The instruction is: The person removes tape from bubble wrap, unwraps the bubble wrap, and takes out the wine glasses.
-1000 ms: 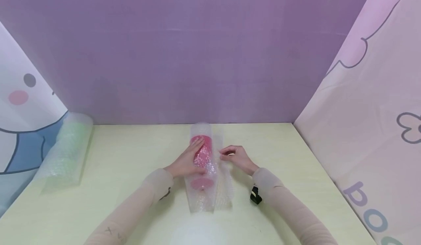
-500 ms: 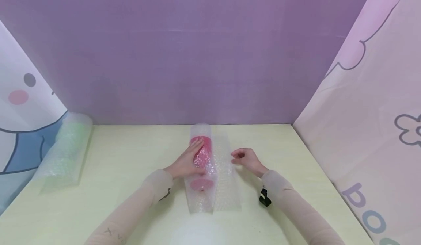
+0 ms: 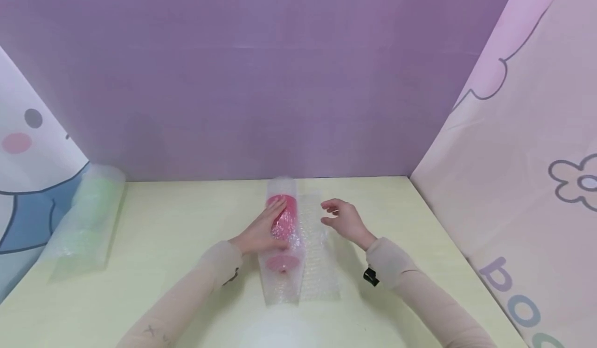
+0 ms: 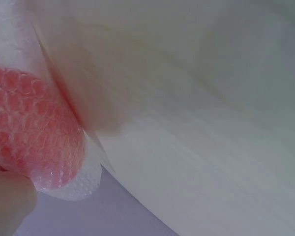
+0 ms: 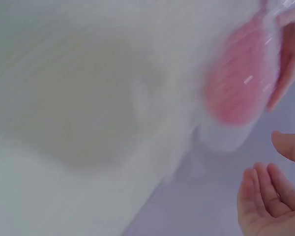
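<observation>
Far left: printed panel [image 3: 34, 145] is standing at the table's edge; green-tinted bubble-wrap bundle [image 3: 90, 213] is lying on the table [image 3: 163, 223] next to it. Purple backdrop [image 3: 261, 78] is running along behind.

Mid-table: left hand [image 3: 262, 232] is resting on the pink item [image 3: 288, 222], fingers lying straight across it, thumb spread toward the near end, not clenching. Pink item is lying centrally inside bubble wrap [image 3: 283, 290], long axis pointing at the backdrop. A loose flap [image 3: 318, 265] is extending flat to its right.

Right hand [image 3: 347, 222] is hovering at the flap's right edge, thumb and relaxed fingers apart, grasping nothing; can't tell contact. Black item [image 3: 370, 276] is sitting at the right cuff [image 3: 389, 260]. Far right: flower-print panel [image 3: 503, 182] is standing.
</observation>
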### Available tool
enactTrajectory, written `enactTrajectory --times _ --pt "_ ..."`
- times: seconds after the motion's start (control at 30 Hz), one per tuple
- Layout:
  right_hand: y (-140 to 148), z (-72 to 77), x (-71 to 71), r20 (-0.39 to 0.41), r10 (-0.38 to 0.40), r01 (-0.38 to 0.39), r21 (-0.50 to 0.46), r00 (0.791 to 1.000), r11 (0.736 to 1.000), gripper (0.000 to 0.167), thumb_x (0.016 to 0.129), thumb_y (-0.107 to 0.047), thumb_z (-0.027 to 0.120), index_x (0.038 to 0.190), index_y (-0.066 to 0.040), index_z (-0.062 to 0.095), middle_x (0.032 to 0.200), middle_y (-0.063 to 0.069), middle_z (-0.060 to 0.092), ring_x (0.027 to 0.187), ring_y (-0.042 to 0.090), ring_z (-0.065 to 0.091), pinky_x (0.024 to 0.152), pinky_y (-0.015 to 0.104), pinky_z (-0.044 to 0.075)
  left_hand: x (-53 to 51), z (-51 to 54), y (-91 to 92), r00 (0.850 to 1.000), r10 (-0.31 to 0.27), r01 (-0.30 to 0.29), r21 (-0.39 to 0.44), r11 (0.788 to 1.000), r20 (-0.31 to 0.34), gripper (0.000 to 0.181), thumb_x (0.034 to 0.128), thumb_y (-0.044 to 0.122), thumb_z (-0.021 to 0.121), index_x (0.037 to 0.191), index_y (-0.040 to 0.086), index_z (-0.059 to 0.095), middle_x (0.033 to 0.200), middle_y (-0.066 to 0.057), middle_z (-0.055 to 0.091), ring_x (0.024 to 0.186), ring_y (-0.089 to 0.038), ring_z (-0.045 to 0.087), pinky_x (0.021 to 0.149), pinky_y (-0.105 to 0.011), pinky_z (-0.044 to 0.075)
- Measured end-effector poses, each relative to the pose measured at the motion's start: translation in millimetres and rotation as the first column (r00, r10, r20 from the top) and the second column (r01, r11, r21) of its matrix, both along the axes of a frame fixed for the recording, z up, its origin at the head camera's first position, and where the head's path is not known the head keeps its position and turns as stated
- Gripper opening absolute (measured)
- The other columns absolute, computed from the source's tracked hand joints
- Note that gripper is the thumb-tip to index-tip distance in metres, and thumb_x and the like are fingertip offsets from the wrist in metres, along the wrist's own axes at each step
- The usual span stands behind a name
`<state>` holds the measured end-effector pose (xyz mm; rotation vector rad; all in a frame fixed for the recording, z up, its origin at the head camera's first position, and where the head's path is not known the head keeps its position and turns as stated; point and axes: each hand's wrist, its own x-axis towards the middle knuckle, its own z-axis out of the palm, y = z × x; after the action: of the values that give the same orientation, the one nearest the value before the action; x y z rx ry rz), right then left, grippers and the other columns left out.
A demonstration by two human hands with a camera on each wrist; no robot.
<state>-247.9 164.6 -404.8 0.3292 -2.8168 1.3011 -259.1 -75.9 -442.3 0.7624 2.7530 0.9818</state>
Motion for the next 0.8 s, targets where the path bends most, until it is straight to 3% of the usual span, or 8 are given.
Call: enactTrajectory --times 0.17,0.3,0.43,0.6,0.8 --pt "-28.2 -0.9 5.2 0.021 0.086 -0.087 0.054 0.996 0.995 0.04 0.078 -0.001 0.067 0.117 0.003 0.057 0.116 0.019 0.06 0.104 0.036 0.059 0.09 0.04 0.051 -3.0 0.9 -2.0 1.0 -0.022 0.022 -0.01 1.0 -0.018 0.106 0.0683 0.036 0.079 0.148 0.018 0.012 0.156 0.003 0.002 0.143 -0.018 0.003 0.116 -0.044 0.012" --pt "-35.2 -16.6 0.7 0.111 0.148 -0.16 0.11 0.983 0.981 0.048 0.076 0.001 0.068 0.121 0.005 0.053 0.123 0.021 0.056 0.11 0.037 0.056 0.093 0.042 0.049 -3.8 -0.1 -2.8 0.999 -0.036 0.035 -0.007 0.999 -0.037 0.107 0.0676 0.035 0.08 0.148 0.016 0.012 0.155 0.001 0.003 0.143 -0.02 0.004 0.115 -0.044 0.013" --pt "-32.6 -33.1 -5.1 0.175 0.16 -0.181 0.107 0.971 0.978 0.054 0.073 0.002 0.069 0.124 0.005 0.051 0.127 0.023 0.053 0.116 0.037 0.051 0.097 0.044 0.045 -4.6 -1.8 -0.4 0.998 -0.042 0.042 -0.003 0.999 -0.044 0.107 0.0671 0.034 0.08 0.148 0.014 0.013 0.156 0.0 0.004 0.143 -0.02 0.004 0.115 -0.044 0.014" --pt "-26.1 -45.7 -10.6 0.193 0.161 -0.18 0.087 0.968 0.98 0.057 0.073 0.002 0.069 0.126 0.003 0.049 0.127 0.021 0.054 0.118 0.035 0.05 0.101 0.045 0.042 -7.4 -4.5 2.1 0.999 -0.029 0.03 0.02 0.999 -0.038 0.106 0.0673 0.033 0.08 0.148 0.015 0.013 0.156 0.001 0.005 0.143 -0.021 0.005 0.115 -0.046 0.015" --pt "-21.2 -50.6 -16.5 0.143 0.202 -0.221 0.129 0.969 0.967 0.053 0.071 0.0 0.073 0.121 0.002 0.055 0.125 0.018 0.056 0.117 0.034 0.052 0.101 0.044 0.042 -13.6 -8.1 1.0 0.999 -0.012 0.014 0.024 1.0 -0.052 0.107 0.0664 0.032 0.08 0.148 0.016 0.013 0.156 0.001 0.006 0.143 -0.022 0.006 0.114 -0.047 0.017"
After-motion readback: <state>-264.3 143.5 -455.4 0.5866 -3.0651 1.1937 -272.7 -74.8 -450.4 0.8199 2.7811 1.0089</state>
